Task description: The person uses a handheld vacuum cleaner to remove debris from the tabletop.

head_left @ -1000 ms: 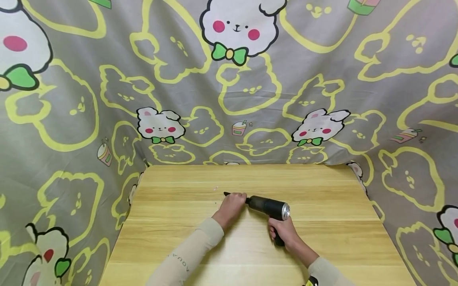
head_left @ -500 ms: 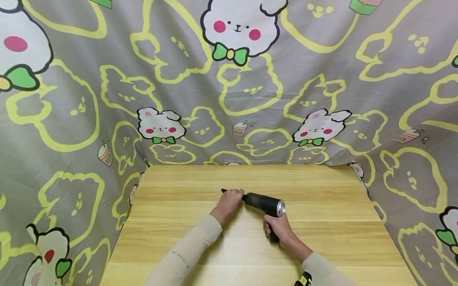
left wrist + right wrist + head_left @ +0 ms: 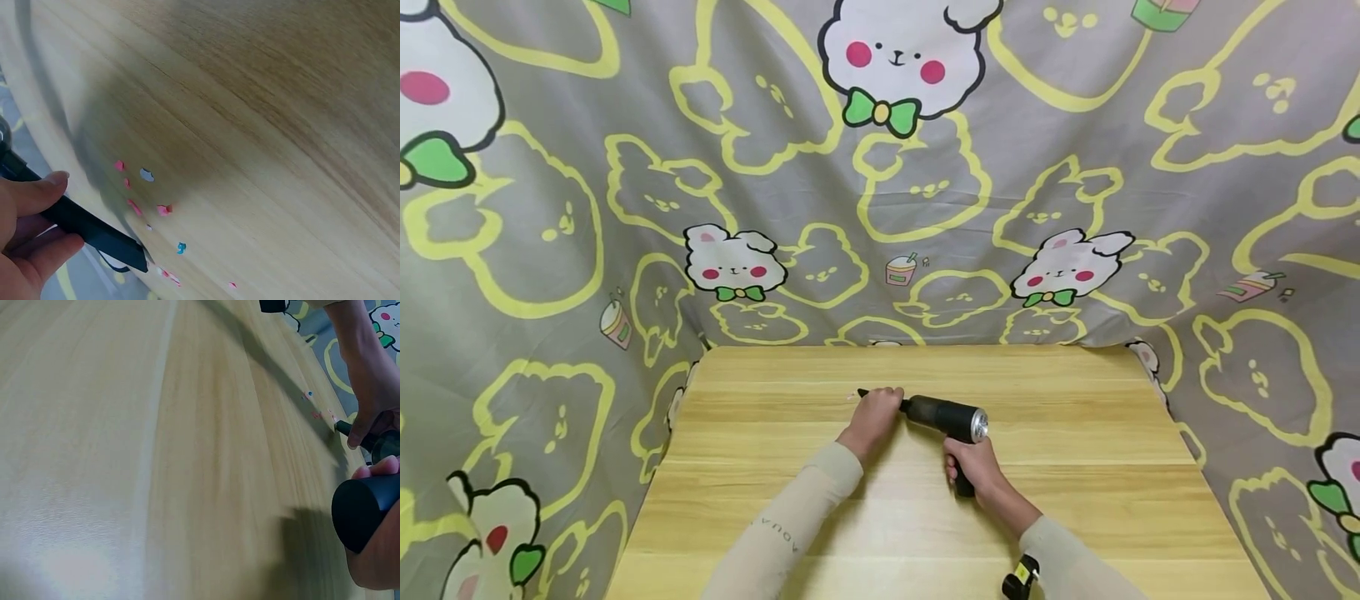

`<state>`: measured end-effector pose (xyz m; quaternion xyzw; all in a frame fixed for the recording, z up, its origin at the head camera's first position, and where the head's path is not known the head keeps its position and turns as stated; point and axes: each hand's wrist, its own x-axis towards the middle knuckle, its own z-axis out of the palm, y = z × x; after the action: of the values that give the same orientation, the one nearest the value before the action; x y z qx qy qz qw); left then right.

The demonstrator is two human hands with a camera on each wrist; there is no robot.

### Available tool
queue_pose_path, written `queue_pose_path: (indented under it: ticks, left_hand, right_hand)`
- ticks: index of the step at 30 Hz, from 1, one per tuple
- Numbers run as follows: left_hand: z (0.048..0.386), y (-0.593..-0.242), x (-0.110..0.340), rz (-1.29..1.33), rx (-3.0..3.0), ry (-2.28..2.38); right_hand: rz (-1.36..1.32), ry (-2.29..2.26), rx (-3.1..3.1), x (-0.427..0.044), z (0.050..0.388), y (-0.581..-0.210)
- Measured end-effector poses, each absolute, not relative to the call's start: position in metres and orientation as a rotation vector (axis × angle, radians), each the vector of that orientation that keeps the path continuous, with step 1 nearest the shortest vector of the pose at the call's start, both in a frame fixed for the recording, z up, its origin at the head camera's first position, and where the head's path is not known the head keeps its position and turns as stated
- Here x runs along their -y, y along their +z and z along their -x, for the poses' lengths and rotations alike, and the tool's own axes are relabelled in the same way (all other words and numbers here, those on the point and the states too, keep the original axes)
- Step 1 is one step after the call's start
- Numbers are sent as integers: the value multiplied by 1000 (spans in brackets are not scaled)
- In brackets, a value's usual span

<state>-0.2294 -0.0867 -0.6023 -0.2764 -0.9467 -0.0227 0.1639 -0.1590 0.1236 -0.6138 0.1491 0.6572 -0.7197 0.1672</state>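
A black, pistol-shaped handheld vacuum cleaner (image 3: 942,415) with a silver rear end is held over the wooden table. My right hand (image 3: 977,467) grips its handle, whose round base (image 3: 356,514) shows large in the right wrist view. With thumb and fingers my left hand (image 3: 874,419) holds the narrow nozzle (image 3: 100,236) at the front. The nozzle's slanted tip points down and left, close to small paper scraps; whether it touches the table I cannot tell. Pink scraps (image 3: 164,210), a blue scrap (image 3: 181,248) and a whitish scrap (image 3: 147,175) lie scattered near the tip.
The pale wooden table (image 3: 760,517) reaches back to a grey curtain (image 3: 820,192) with rabbit and cup prints, which surrounds it on the left, back and right. A black and yellow device (image 3: 1021,577) is by the right sleeve.
Both hands have shifted the vacuum cleaner a little left and toward the back, bringing the nozzle tip closer to the scraps. Both grips stay the same.
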Motion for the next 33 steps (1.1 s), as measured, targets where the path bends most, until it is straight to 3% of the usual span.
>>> queue_pose_path:
  ticks: [33]
  left_hand:
    - [225, -607, 102, 706, 2727, -12]
  right_hand:
    - [-368, -2006, -1747, -114, 171, -613]
